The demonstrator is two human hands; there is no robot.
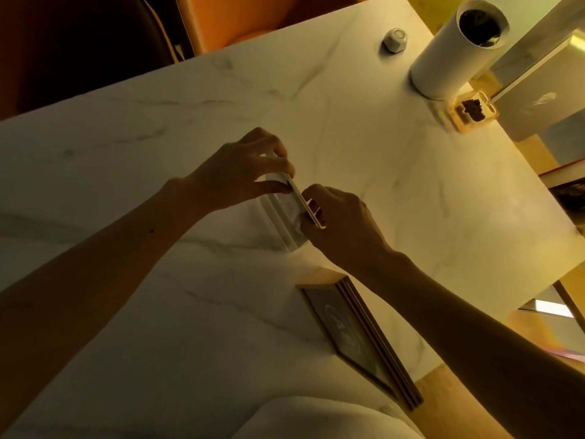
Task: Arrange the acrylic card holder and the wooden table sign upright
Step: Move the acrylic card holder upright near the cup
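Note:
The clear acrylic card holder (pixel 281 217) stands on the white marble table (pixel 158 172) near its middle, with a pale card in it. My left hand (pixel 243 172) pinches the holder's top edge at the far end. My right hand (pixel 342 226) grips the same top edge at the near end. The wooden table sign (pixel 351 337) lies close to the table's right edge, just below my right forearm, its framed picture face towards me; whether it is flat or leaning I cannot tell.
A tall white cylinder (pixel 456 49) stands at the far right corner. Beside it sit a small clear box with a dark object inside (pixel 471 110) and a small grey hexagonal knob (pixel 394 41). An orange chair back (pixel 253 17) is beyond the table.

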